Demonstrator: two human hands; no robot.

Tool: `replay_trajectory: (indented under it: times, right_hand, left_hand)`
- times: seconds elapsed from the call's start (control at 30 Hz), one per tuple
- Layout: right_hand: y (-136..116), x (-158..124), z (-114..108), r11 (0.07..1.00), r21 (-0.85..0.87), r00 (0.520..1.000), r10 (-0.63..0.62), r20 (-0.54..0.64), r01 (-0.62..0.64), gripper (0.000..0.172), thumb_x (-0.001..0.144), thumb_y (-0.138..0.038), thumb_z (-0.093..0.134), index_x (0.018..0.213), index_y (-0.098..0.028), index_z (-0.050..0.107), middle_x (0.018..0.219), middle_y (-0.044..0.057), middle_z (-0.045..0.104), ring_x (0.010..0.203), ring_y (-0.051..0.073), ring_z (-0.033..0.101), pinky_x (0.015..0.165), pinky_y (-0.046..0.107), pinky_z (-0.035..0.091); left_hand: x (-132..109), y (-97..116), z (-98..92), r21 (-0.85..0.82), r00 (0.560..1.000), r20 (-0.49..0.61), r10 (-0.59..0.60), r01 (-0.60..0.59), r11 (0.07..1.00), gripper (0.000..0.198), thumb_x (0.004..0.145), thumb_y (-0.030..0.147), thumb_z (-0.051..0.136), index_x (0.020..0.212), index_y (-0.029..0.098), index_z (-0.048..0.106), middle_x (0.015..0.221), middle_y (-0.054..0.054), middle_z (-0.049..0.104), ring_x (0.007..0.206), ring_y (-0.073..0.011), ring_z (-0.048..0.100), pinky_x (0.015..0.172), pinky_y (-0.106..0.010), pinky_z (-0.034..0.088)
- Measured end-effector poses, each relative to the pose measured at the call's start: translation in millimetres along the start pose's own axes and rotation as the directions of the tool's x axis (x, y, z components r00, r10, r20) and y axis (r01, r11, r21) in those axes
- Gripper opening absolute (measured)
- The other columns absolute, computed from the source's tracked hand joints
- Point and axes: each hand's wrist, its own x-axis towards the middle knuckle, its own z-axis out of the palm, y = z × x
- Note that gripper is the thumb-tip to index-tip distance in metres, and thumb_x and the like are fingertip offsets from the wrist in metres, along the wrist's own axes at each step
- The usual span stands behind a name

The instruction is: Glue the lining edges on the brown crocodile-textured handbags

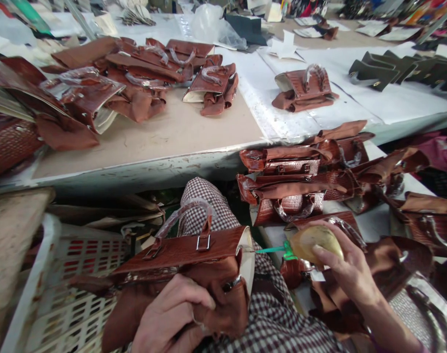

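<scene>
A reddish-brown crocodile-pattern handbag (149, 257) lies across my lap, its handle wrapped in clear plastic and its brown lining pulled out. My left hand (175, 314) grips the bunched lining (223, 299) at the near side. In my right hand (350, 264) is a yellowish squeeze bottle (311, 242) with a green nozzle (273, 249). The nozzle's thin tip points left and reaches the pale inner edge of the bag's end flap (248, 250); whether it touches cannot be made out.
Several similar brown bags (297, 191) are stacked close on my right. Across the worktable (186, 142) lie more brown bags, with dark green pieces (378, 71) at far right. A white plastic basket (76, 284) stands at my left, beside a worn board (13, 245).
</scene>
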Motion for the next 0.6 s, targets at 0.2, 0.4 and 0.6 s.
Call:
replay_trajectory:
  times: [0.2, 0.4, 0.6]
  right_hand:
    - [-9.3, 3.6, 6.7, 0.997, -0.053, 0.995, 0.067, 0.069, -0.064, 0.056, 0.079, -0.053, 0.085, 0.124, -0.025, 0.066, 0.1, 0.003, 0.074, 0.085, 0.026, 0.068, 0.072, 0.031, 0.057]
    - [-15.6, 5.8, 8.5, 0.992, -0.014, 0.982, 0.126, 0.143, -0.125, 0.054, 0.082, -0.052, 0.084, 0.124, -0.023, 0.066, 0.095, 0.003, 0.073, 0.076, 0.023, 0.066, 0.055, 0.027, 0.052]
    - [-20.1, 0.0, 4.4, 0.991, 0.01, 0.974, 0.128, 0.187, -0.132, 0.048, 0.082, -0.048, 0.085, 0.12, -0.024, 0.069, 0.097, 0.003, 0.072, 0.079, 0.023, 0.065, 0.064, 0.029, 0.054]
  left_hand:
    - [-0.6, 2.1, -0.6, 0.01, 0.999, 0.048, -0.016, 0.016, 1.0, 0.024, 0.103, 0.03, 0.058, 0.083, 0.02, 0.064, 0.079, -0.002, 0.074, 0.071, -0.0126, 0.069, 0.064, -0.02, 0.057]
    - [-11.4, -0.9, -4.3, -0.005, 0.993, 0.101, -0.064, 0.065, 0.998, 0.012, 0.099, 0.019, 0.063, 0.087, 0.02, 0.064, 0.087, -0.003, 0.075, 0.078, -0.0151, 0.069, 0.07, -0.023, 0.059]
    - [-18.4, -5.1, -4.7, -0.022, 0.986, 0.134, -0.098, 0.102, 0.995, 0.013, 0.093, 0.008, 0.064, 0.089, 0.021, 0.065, 0.093, -0.003, 0.075, 0.085, -0.0168, 0.068, 0.075, -0.026, 0.058]
